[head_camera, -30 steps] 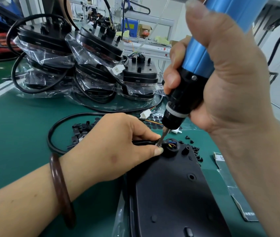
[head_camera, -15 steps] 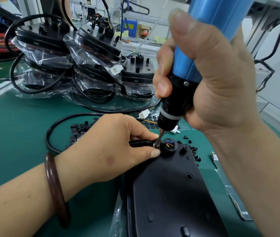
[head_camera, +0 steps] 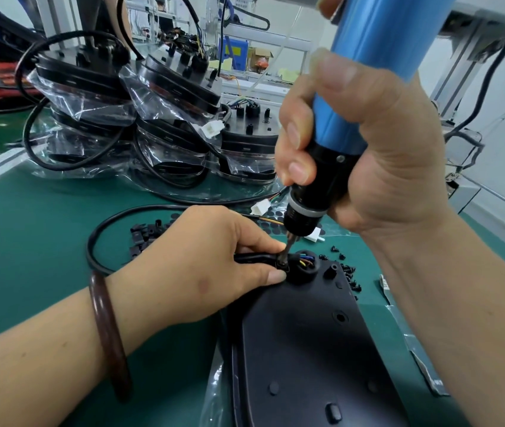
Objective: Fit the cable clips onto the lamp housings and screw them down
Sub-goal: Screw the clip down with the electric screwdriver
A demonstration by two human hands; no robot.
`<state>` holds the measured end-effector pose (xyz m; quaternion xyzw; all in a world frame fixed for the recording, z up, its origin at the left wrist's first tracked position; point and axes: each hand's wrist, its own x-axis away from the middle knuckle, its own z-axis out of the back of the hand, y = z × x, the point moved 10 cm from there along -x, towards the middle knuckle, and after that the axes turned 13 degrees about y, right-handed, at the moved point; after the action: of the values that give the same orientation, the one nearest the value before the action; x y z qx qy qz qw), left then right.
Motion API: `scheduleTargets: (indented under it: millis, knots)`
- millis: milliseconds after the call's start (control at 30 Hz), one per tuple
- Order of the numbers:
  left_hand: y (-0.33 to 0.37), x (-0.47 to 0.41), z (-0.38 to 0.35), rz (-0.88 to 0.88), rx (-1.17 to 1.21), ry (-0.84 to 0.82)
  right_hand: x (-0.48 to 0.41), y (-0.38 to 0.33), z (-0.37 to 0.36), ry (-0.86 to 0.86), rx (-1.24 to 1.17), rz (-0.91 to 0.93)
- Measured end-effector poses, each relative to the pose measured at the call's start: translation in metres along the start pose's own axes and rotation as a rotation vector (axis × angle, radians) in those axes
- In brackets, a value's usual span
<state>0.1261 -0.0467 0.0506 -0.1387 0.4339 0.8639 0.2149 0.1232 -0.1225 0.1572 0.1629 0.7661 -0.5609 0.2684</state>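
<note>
Left hand [head_camera: 202,266] pinches the cable clip [head_camera: 282,266] at the far end of the lamp housing [head_camera: 306,349]; right hand [head_camera: 368,155] grips the screwdriver [head_camera: 368,72], its tilted bit on the clip. A slip could jab the thumb [head_camera: 276,276] just beside it, or nick the coloured wires [head_camera: 305,261].

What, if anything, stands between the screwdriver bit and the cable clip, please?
Nothing visible does: the blue electric screwdriver's bit sits on the small black cable clip, which the left hand pinches at the black plastic lamp housing.
</note>
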Motion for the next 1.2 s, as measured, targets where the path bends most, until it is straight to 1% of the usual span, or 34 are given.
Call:
scheduleTargets:
  millis: [267, 367, 500, 633, 833, 933, 1000, 1100, 1133, 1200]
  knots:
    - [-0.002, -0.002, -0.003, 0.01, 0.031, -0.026, -0.005, 0.006, -0.003, -0.022, -0.03, -0.055]
    - [0.0, -0.006, -0.001, -0.003, -0.014, -0.019, -0.006, 0.008, -0.002, -0.017, -0.068, -0.066]
    - [0.002, -0.011, -0.002, -0.036, -0.098, -0.065, -0.007, 0.007, -0.007, -0.038, -0.111, -0.066]
    - [0.003, -0.009, -0.003, -0.044, -0.067, -0.069, -0.007, 0.008, -0.01, -0.051, -0.136, -0.074]
    - [0.0, -0.008, -0.003, -0.043, -0.033, -0.049, -0.01, 0.012, -0.004, -0.042, -0.112, -0.085]
    - [-0.001, -0.008, -0.005, -0.044, -0.022, -0.037, -0.009, 0.012, -0.006, -0.063, -0.095, -0.079]
    - [-0.005, -0.009, -0.007, -0.012, 0.01, -0.075, -0.008, 0.011, -0.007, -0.074, -0.105, -0.08]
    - [-0.012, -0.007, -0.013, 0.079, 0.103, -0.256, -0.008, 0.012, -0.006, -0.079, -0.092, -0.088]
    - [-0.012, -0.006, -0.013, 0.096, 0.119, -0.293, -0.008, 0.012, -0.006, -0.081, -0.088, -0.089]
    - [-0.006, -0.009, -0.011, 0.045, 0.066, -0.296, -0.009, 0.012, -0.006, -0.086, -0.088, -0.091]
